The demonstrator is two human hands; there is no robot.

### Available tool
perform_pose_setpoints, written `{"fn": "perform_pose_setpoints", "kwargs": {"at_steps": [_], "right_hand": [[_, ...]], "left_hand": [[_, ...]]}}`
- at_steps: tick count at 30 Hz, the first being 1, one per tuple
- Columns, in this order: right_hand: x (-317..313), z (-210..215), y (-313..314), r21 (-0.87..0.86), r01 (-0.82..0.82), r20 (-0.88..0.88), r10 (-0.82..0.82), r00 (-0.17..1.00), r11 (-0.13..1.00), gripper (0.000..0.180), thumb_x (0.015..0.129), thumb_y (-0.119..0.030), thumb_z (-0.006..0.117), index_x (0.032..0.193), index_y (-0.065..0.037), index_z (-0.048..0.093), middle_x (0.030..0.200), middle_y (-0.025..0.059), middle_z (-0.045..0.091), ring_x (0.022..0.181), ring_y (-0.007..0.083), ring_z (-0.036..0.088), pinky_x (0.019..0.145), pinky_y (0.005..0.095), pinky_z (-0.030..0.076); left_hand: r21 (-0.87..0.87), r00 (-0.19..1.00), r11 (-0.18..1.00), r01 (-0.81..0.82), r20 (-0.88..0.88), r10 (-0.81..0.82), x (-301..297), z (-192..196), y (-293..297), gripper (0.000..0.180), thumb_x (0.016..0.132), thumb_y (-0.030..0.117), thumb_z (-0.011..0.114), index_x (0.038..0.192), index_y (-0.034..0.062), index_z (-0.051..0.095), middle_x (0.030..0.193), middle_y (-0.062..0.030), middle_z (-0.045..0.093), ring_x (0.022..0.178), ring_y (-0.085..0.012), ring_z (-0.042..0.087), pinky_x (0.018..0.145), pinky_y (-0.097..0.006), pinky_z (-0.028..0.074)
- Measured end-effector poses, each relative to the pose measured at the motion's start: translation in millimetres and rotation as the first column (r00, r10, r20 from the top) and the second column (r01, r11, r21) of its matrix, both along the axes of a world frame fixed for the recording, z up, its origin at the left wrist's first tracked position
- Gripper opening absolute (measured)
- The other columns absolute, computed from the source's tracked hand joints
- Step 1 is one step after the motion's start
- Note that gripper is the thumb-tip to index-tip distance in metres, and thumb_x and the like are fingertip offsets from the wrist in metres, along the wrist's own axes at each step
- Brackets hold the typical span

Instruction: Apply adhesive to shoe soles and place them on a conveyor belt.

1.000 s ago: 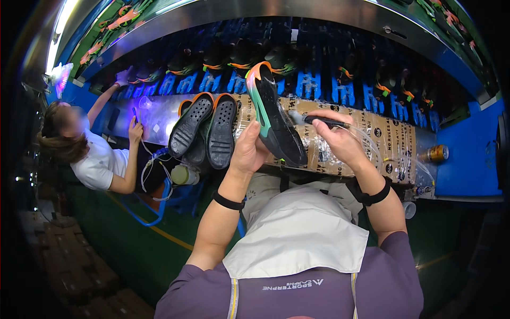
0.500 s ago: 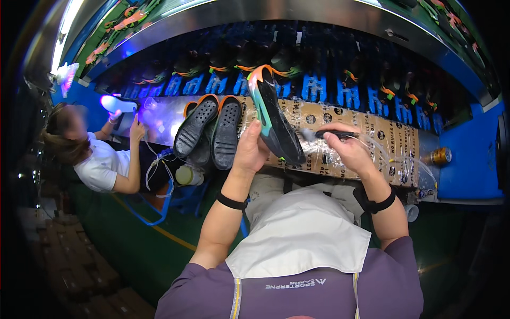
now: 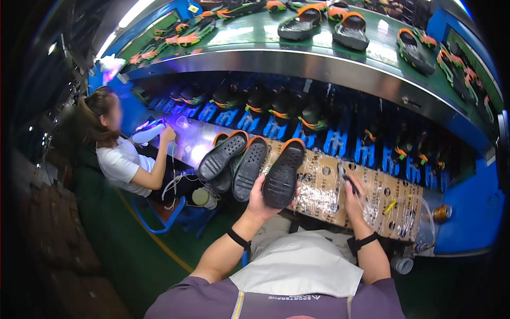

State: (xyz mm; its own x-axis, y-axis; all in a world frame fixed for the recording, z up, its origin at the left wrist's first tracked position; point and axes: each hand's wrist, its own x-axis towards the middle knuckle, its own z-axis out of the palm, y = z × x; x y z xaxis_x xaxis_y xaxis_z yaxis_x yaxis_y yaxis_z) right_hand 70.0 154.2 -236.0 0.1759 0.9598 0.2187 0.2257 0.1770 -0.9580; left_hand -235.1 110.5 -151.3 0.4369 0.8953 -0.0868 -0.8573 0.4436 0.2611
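Note:
My left hand (image 3: 259,202) grips a black shoe sole (image 3: 280,178) with an orange rim at its far end, its hole-dotted, ribbed face toward me. In my right hand (image 3: 355,201) is a slim black-handled brush (image 3: 349,181), held clear of the sole above the cardboard. Just left of the held sole, another black sole (image 3: 249,167) and a similar sole (image 3: 222,156) lean on a small pile at the bench edge. Parts of the soles below them are hidden.
Printed cardboard (image 3: 324,204) under clear film covers the bench. Blue holders (image 3: 336,142) with shoes line its back, below a green conveyor (image 3: 239,40) carrying soles. A co-worker (image 3: 127,154) sits at left, near a pale jar (image 3: 204,198). At right are a thin hose (image 3: 425,204) and a can (image 3: 442,213).
The sole in my left hand has turned from its coloured side to its hole-dotted face. My right hand with the brush has drawn away from it. The view now takes in more of the conveyor.

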Motion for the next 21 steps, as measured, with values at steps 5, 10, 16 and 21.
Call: {"fn": "perform_pose_setpoints", "kwargs": {"at_steps": [5, 10, 16, 21], "right_hand": [[1.8, -14.6, -2.5, 0.064, -0.042, 0.091, 0.036, 0.995, 0.997, 0.036, 0.100, -0.019, 0.068, 0.130, 0.000, 0.069, 0.123, 0.0216, 0.072, 0.117, 0.0333, 0.069, 0.104, 0.0394, 0.050], [-1.2, -10.6, -1.3, 0.148, -0.059, 0.099, 0.044, 0.994, 0.987, 0.034, 0.098, -0.015, 0.069, 0.128, 0.001, 0.070, 0.117, 0.0209, 0.074, 0.108, 0.0328, 0.071, 0.098, 0.0384, 0.053], [-8.1, 0.0, -2.7, 0.171, -0.034, 0.116, 0.014, 0.993, 0.985, 0.031, 0.097, -0.012, 0.068, 0.126, 0.000, 0.071, 0.111, 0.0199, 0.074, 0.102, 0.0323, 0.072, 0.090, 0.0373, 0.055], [-4.7, 3.2, -4.2, 0.140, -0.072, 0.130, 0.053, 0.990, 0.988, 0.033, 0.095, -0.010, 0.069, 0.127, -0.001, 0.071, 0.110, 0.0190, 0.074, 0.098, 0.0314, 0.072, 0.088, 0.0368, 0.055]], "left_hand": [[0.324, 0.959, 0.937, 0.133, -0.282, -0.038, 0.3, 131.5, 39.2, 0.099, 0.098, 0.074, 0.043, 0.159, -0.0037, 0.032, 0.132, -0.0391, 0.057, 0.102, -0.0467, 0.071, 0.075, -0.048, 0.067], [0.689, 0.984, 0.720, 0.086, -0.171, 0.046, -2.4, 258.3, 149.7, 0.105, 0.101, 0.079, 0.021, 0.156, -0.0102, 0.034, 0.144, -0.0360, 0.051, 0.128, -0.0490, 0.058, 0.100, -0.052, 0.058], [0.657, 0.566, 0.678, -0.329, -0.437, 0.699, -5.8, 232.0, 197.5, 0.084, 0.108, 0.050, 0.052, 0.157, -0.0128, 0.022, 0.144, -0.0397, 0.050, 0.125, -0.0485, 0.063, 0.106, -0.051, 0.055], [0.934, -0.380, 0.357, 0.033, -0.319, 0.869, -21.9, 209.7, 199.5, 0.035, 0.100, 0.013, 0.070, 0.128, -0.0078, 0.067, 0.116, -0.0151, 0.075, 0.104, -0.0224, 0.074, 0.089, -0.035, 0.060]]}}
